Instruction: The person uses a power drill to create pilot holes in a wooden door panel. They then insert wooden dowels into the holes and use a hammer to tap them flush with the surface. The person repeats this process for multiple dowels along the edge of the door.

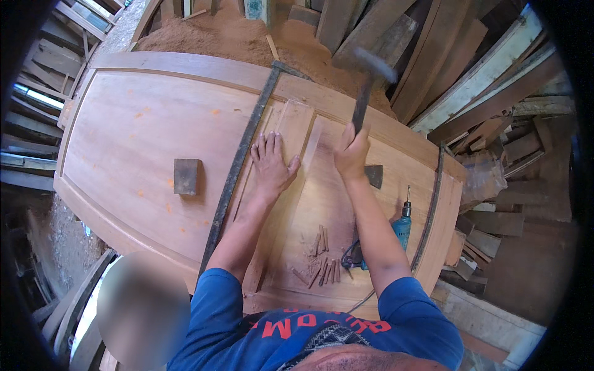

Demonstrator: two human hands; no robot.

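Observation:
My left hand point(272, 166) lies flat with its fingers apart on a wooden panelled door point(142, 111), just right of a long dark metal clamp bar point(240, 154). Raised over the door, my right hand point(352, 151) grips the handle of a hammer point(361, 108), whose head is smeared by motion. Below my right wrist, a dark flat piece point(374, 175), partly hidden by it, rests on the wood. Several short wooden pegs point(323, 269) lie scattered near my body. A blue-green power drill point(402, 229) with a bit stands beside my right forearm.
On the door's left part sits a wooden block point(185, 176). A second clamp bar point(427, 213) crosses its right end. Sawdust point(204, 38) is heaped beyond the far edge. Loose planks point(427, 55) lean at the far right. A blurred round shape point(143, 309) covers the lower left.

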